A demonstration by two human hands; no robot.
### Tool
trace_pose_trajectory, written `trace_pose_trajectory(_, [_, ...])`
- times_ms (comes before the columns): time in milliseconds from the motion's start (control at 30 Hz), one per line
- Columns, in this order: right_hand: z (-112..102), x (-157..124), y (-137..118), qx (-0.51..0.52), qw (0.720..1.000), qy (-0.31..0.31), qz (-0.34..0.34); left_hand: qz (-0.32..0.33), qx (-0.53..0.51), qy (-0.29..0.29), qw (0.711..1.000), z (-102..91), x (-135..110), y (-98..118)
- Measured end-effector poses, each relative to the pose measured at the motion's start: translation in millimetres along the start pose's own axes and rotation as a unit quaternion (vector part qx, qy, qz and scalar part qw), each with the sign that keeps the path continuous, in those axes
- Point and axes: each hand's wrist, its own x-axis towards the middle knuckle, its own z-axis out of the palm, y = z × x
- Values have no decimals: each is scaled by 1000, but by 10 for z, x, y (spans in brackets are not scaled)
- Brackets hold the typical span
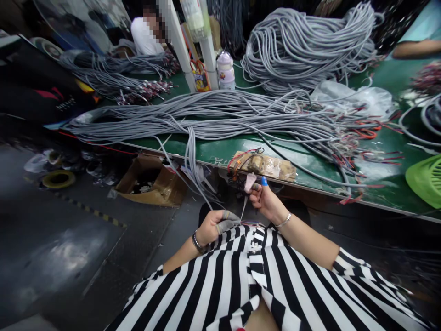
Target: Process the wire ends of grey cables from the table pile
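My left hand (pixel 220 223), with grey coverings on its fingers, is closed around the end of a grey cable (pixel 206 198) in front of my lap. Thin coloured wires (pixel 251 224) stick out beyond its fingertips. My right hand (pixel 264 201) is raised just below the bench edge, its fingers curled in a pinch and a blue cover on one fingertip. Beside those fingertips is a pinkish-white wrapped piece (pixel 250 182). From it a thin pale strip (pixel 244 208) runs down toward my left hand. What exactly the right fingers grip is too small to tell.
Long bundles of grey cable (pixel 220 128) lie across the green bench (pixel 220 151). A taped board (pixel 275 166) with thin wires sits at its edge. Behind are a large cable coil (pixel 306 46) and a lilac bottle (pixel 225 71). A cardboard box (pixel 151 181) stands below; a green basket (pixel 425 179) is at right.
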Motion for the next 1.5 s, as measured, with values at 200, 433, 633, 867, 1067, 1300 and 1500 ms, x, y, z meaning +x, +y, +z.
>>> trace_pose_trajectory(200, [-111, 18, 45, -23, 1000, -8, 8, 25, 35, 127, 991, -86, -55, -119])
trace_pose_trajectory(433, [-201, -88, -29, -40, 999, 12, -26, 22, 43, 201, 978, -141, 273, -332])
trace_pose_trajectory(633, [-284, -193, -92, -114, 988, 36, -102, 17, 56, 199, 978, -140, 463, -590])
trace_pose_trajectory(867, [-276, -349, -333, -356, 880, 26, -314, 68, 199, 214, 954, -258, 547, -652])
trace_pose_trajectory(1067, [-448, -259, -935, -510, 696, 99, -496, 173, 267, 216, 923, -536, 847, 64])
trace_pose_trajectory(1300, [-541, -33, -1102, -620, 627, 106, -459, 273, 498, 144, 811, -708, 1784, 866])
trace_pose_trajectory(1500, [-526, -81, -1065, -622, 622, 108, -464, 217, 613, 108, 752, -425, 2646, 1246])
